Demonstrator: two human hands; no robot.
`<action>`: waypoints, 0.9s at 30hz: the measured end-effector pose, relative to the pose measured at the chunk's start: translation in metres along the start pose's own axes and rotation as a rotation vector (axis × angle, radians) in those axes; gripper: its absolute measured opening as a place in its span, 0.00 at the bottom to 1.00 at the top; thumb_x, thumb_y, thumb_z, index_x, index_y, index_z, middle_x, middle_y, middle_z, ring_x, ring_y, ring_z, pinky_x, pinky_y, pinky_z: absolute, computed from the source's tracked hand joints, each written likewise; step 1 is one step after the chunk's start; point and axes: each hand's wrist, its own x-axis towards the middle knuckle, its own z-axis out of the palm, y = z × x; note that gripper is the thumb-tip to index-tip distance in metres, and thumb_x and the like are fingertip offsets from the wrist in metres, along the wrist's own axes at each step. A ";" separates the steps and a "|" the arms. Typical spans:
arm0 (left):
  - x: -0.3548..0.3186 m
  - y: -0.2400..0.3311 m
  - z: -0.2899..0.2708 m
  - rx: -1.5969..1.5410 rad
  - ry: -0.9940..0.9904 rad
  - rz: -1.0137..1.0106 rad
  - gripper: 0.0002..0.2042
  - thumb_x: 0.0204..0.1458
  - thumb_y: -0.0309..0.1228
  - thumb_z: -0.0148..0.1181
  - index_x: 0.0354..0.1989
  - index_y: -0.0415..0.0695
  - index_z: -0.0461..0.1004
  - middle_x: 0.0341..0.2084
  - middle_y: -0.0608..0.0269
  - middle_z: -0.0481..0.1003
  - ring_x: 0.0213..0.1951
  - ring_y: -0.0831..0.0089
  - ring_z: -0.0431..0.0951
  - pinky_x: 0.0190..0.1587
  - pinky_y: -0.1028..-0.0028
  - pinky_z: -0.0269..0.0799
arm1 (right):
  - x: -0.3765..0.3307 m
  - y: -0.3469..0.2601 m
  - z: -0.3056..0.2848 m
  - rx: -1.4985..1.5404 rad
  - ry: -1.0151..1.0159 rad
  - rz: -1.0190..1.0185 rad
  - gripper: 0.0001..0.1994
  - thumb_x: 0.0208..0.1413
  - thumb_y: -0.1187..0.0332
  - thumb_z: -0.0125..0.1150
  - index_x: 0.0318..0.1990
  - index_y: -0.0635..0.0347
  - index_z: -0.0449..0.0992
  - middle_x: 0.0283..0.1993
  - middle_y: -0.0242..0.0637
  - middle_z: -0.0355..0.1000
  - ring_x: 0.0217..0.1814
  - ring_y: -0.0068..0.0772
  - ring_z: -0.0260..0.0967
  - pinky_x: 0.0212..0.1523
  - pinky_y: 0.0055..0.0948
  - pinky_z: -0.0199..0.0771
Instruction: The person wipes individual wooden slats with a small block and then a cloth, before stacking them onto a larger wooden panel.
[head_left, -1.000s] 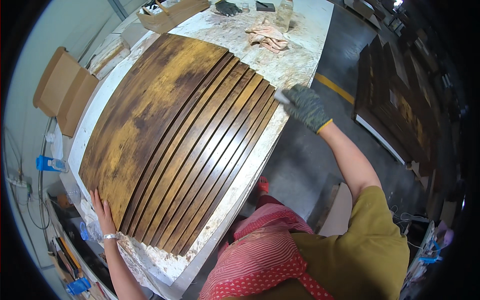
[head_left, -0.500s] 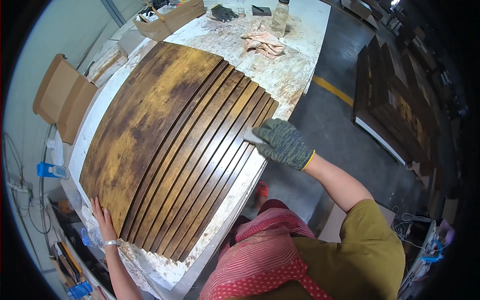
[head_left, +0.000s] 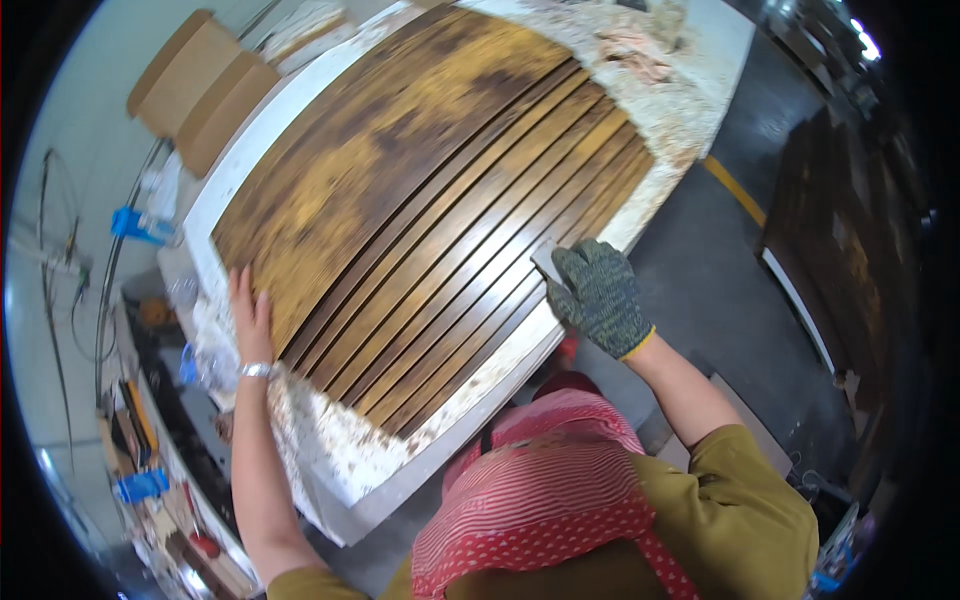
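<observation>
A stack of brown and yellow wood-patterned panels [head_left: 330, 190] lies on the white table, stepped so that their edges show as long strips toward my body. My right hand [head_left: 600, 298], in a dark green-grey knit glove with a yellow cuff, is closed on a small pale-grey flat pad [head_left: 545, 260]. The pad rests on the outermost strips, about midway along them. My bare left hand [head_left: 250, 315], with a silver band at the wrist, lies with stretched fingers against the left end of the top panel.
The white stained table [head_left: 345, 455] has a crumpled pinkish cloth [head_left: 635, 52] at its far side. An open cardboard box [head_left: 205, 95] stands at the far left. Clear plastic wrap [head_left: 215, 355] lies by the left edge. More dark panels [head_left: 825, 230] are stacked on the right.
My right hand has slid the pad along the outer strips toward their near left end. My left hand stays at the panel's left end. The whole view has shifted.
</observation>
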 end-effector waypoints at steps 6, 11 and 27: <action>0.004 0.007 0.004 -0.017 0.014 -0.021 0.25 0.59 0.39 0.48 0.63 0.44 0.56 0.65 0.46 0.46 0.66 0.54 0.47 0.65 0.65 0.46 | -0.019 -0.108 0.015 0.156 -0.207 -0.135 0.16 0.41 0.63 0.60 0.39 0.60 0.73 0.31 0.41 0.65 0.32 0.41 0.65 0.33 0.39 0.64; 0.001 0.017 0.006 -0.053 0.039 -0.059 0.26 0.58 0.42 0.48 0.62 0.45 0.57 0.65 0.47 0.46 0.66 0.53 0.48 0.65 0.66 0.48 | -0.025 -0.189 0.039 0.213 -0.362 -0.268 0.15 0.43 0.63 0.57 0.37 0.63 0.72 0.29 0.41 0.65 0.30 0.42 0.65 0.32 0.39 0.65; -0.004 0.019 0.000 -0.133 0.060 -0.142 0.28 0.56 0.47 0.49 0.62 0.45 0.58 0.66 0.48 0.46 0.66 0.53 0.49 0.64 0.64 0.51 | 0.008 -0.191 0.029 0.140 -0.344 -0.420 0.13 0.43 0.61 0.60 0.36 0.56 0.71 0.28 0.36 0.65 0.31 0.38 0.67 0.30 0.37 0.66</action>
